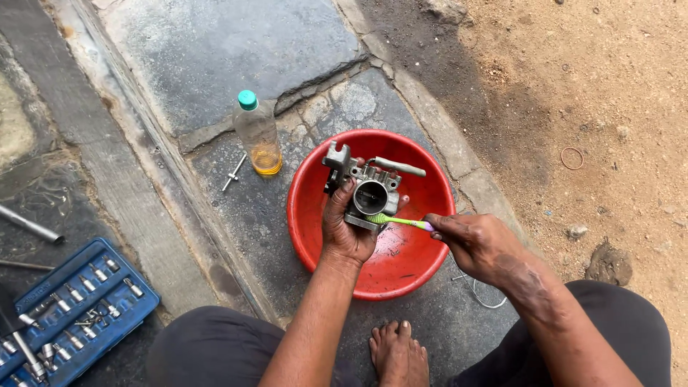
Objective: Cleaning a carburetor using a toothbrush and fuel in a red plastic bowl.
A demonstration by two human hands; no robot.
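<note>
The metal engine part (367, 190), a grey casting with a round bore facing the camera, is held above the middle of the red basin (315, 215). The left hand (345, 228) carries it from below and from the left side; its grip is clamped on the part, with the thumb up against the left edge of the casting. The right hand (473, 240) holds a toothbrush (398, 221) with a yellow-green handle; its grip is closed on the rear end of the handle. The brush head lies against the lower rim of the bore, touching the part.

The basin sits on stone paving (215, 50), and its inner floor looks wet and dark in patches. Just to the left of the basin stands an upright plastic bottle (258, 136) with a green cap, holding a small amount of amber liquid at the bottom. A small metal T-shaped tool (233, 173) lies on the paving beside the bottle. At lower left, well apart from the basin, an open blue socket case (72, 308) holds rows of sockets. A bare foot (398, 352) rests on the ground just below the basin. Sandy ground (595, 107) lies to the right.
</note>
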